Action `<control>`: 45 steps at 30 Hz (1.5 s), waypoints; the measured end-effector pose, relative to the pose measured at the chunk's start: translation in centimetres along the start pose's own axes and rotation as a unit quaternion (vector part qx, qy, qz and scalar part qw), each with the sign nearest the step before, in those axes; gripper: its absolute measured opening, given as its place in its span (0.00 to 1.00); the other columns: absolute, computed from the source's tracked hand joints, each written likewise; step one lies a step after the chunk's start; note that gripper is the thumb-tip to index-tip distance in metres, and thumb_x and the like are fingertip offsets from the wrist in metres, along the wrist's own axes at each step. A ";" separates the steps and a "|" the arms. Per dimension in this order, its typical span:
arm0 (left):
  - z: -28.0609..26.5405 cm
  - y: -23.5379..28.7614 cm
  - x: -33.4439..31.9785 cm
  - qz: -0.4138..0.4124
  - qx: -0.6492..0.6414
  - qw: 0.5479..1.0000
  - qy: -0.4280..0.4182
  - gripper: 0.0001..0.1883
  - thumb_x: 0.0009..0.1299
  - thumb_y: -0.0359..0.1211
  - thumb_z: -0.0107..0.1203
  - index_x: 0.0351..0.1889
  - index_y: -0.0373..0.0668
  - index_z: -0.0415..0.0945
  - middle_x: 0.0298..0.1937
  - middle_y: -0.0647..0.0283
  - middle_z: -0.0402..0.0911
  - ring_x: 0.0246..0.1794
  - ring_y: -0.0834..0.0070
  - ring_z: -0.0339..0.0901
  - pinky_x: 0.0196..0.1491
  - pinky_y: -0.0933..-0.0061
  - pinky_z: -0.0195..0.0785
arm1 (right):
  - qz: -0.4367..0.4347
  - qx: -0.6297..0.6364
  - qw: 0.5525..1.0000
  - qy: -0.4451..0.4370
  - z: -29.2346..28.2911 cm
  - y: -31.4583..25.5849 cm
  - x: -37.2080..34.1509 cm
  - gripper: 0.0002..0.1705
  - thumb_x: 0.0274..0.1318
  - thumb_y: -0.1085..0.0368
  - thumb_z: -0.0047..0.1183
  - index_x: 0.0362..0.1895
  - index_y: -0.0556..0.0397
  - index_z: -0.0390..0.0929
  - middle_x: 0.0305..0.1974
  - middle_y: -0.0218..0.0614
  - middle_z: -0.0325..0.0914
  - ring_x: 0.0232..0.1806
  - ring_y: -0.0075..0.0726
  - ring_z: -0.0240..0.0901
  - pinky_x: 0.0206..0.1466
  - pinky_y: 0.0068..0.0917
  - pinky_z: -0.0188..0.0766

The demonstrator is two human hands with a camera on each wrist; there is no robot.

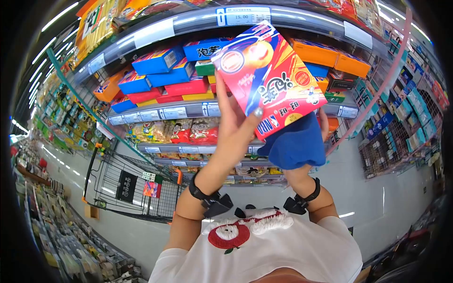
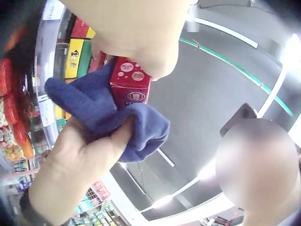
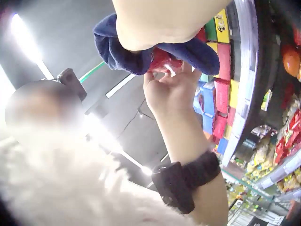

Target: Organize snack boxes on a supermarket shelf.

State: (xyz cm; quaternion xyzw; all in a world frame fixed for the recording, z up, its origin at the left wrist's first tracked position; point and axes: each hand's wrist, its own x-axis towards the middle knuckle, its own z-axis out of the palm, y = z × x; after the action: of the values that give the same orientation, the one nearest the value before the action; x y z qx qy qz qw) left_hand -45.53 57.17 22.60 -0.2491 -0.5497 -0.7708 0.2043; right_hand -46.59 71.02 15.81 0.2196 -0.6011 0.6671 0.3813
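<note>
A red and pink snack box (image 1: 278, 78), printed with round cream puffs, is held tilted before the shelves in the head view. My left hand (image 1: 232, 120) grips its left side, thumb on the printed face. A dark blue cloth (image 1: 298, 145) is bunched at the box's lower right edge. My right hand (image 2: 89, 146) holds this cloth, its thumb pressed into the folds in the left wrist view. Fingers of the right hand show beside the box's right edge; the rest are hidden by cloth and box.
Stacked blue, red, yellow and orange boxes fill the shelf (image 1: 188, 111) behind. Bagged snacks (image 1: 188, 129) sit on the shelf below. A black wire shopping cart (image 1: 134, 188) stands at the left. More stocked racks (image 1: 396, 122) line the right side.
</note>
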 end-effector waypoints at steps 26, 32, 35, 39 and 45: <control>-1.4 1.4 5.3 -0.065 0.120 0.988 -0.073 0.55 0.54 0.30 0.66 0.71 0.41 0.34 0.60 0.53 0.63 0.57 0.69 0.67 0.58 0.67 0.61 | 0.050 0.106 0.989 -0.091 -1.9 2.6 3.9 0.40 0.44 0.64 0.61 0.61 0.60 0.58 0.57 0.40 0.63 0.55 0.34 0.65 0.59 0.31 0.59; -1.7 -0.8 9.1 -0.006 0.203 0.979 0.000 0.32 0.66 0.42 0.54 0.62 0.37 0.56 0.31 0.62 0.79 0.19 0.88 0.73 0.13 0.89 0.52 | 0.098 0.199 0.966 -0.131 0.3 2.1 9.1 0.41 0.42 0.73 0.59 0.64 0.56 0.57 0.58 0.38 0.64 0.55 0.29 0.65 0.59 0.26 0.59; -1.6 -1.3 10.6 -0.021 0.171 0.985 -0.005 0.27 0.67 0.44 0.53 0.56 0.36 0.60 0.25 0.61 0.80 0.19 0.84 0.75 0.15 0.86 0.57 | 0.029 0.155 0.972 -0.175 1.3 2.6 10.5 0.46 0.42 0.72 0.59 0.67 0.54 0.50 0.55 0.36 0.67 0.54 0.29 0.66 0.58 0.25 0.60; -1.9 -3.6 12.1 0.061 0.220 0.972 0.055 0.19 0.69 0.43 0.50 0.49 0.39 0.63 0.13 0.59 0.74 0.07 0.85 0.61 0.10 0.84 0.48 | 0.051 0.093 0.972 -0.211 2.0 4.7 11.3 0.55 0.40 0.70 0.63 0.69 0.54 0.40 0.54 0.36 0.68 0.54 0.29 0.66 0.56 0.26 0.62; -2.1 -2.6 7.8 0.078 0.396 0.913 0.061 0.40 0.67 0.45 0.49 0.66 0.30 0.40 0.22 0.58 0.78 0.21 0.70 0.75 0.26 0.72 0.66 | 0.000 0.034 0.990 -0.138 3.0 4.3 8.5 0.57 0.37 0.69 0.65 0.69 0.56 0.40 0.57 0.42 0.62 0.54 0.32 0.65 0.59 0.28 0.59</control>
State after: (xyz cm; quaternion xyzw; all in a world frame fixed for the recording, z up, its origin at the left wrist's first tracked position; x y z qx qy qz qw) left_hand -53.59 55.65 24.81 -0.1427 -0.7751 -0.4857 0.3782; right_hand -55.63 70.22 20.06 0.3227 -0.6250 0.6502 0.2872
